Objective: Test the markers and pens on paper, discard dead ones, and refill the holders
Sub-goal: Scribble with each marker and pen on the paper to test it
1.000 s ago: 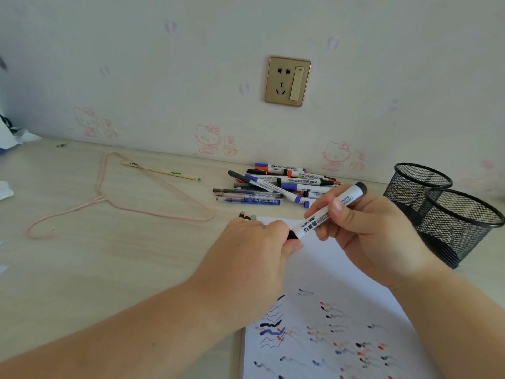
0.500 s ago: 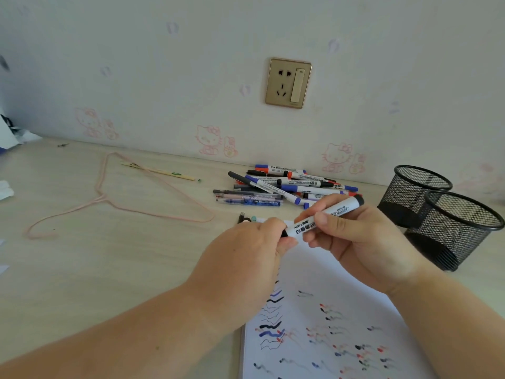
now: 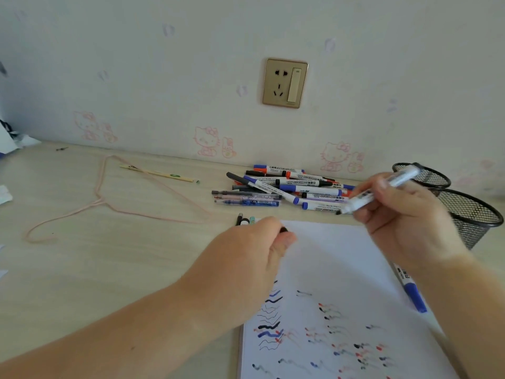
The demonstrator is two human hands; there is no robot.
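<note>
above the paper (image 3: 341,269), right hand (image 3: 404,225) grips uncapped marker (image 3: 382,188), left hand (image 3: 246,258) pinches cap (image 3: 283,230)

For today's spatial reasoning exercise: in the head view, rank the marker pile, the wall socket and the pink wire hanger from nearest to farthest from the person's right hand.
1. Marker pile: just left of the right hand, on the desk.
2. Wall socket: up on the wall, left of the hand.
3. Pink wire hanger: far left on the desk.

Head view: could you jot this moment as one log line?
left hand: pinches black cap | right hand: holds uncapped marker | paper: unmarked on top
</note>
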